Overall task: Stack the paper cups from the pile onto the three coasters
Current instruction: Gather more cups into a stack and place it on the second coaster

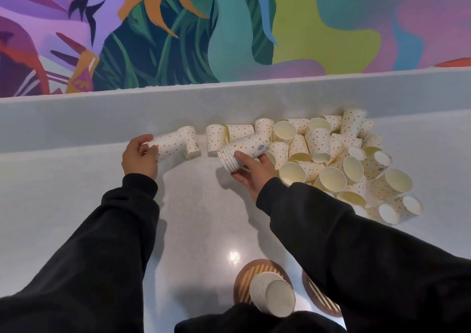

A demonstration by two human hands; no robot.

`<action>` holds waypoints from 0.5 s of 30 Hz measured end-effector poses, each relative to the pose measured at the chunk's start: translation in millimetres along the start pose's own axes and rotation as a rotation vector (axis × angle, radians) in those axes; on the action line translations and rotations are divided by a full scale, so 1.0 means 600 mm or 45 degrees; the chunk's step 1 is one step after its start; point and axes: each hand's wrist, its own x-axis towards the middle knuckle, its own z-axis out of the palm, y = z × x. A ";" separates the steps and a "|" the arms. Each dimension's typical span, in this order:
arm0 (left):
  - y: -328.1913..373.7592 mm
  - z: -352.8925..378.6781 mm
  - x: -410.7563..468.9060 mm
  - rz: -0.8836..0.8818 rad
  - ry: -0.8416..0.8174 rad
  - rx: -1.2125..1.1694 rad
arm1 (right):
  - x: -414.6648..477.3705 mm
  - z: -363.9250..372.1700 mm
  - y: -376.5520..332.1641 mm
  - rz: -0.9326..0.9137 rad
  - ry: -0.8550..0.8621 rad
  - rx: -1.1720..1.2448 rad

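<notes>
Mid-frame, the left hand curls around a lying cup stack by the raised back edge, and the right hand grips a second stack beside the cup pile at right. Bare counter lies between the sleeves, down to a coaster holding upside-down cups and a second coaster at the bottom edge.
</notes>
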 end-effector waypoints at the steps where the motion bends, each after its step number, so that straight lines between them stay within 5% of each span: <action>1: 0.009 0.000 -0.014 0.000 -0.054 -0.091 | 0.000 0.001 -0.003 -0.011 -0.004 0.012; 15: 0.057 0.067 -0.187 -0.247 -0.612 -0.521 | -0.053 -0.014 -0.022 -0.010 -0.063 -0.079</action>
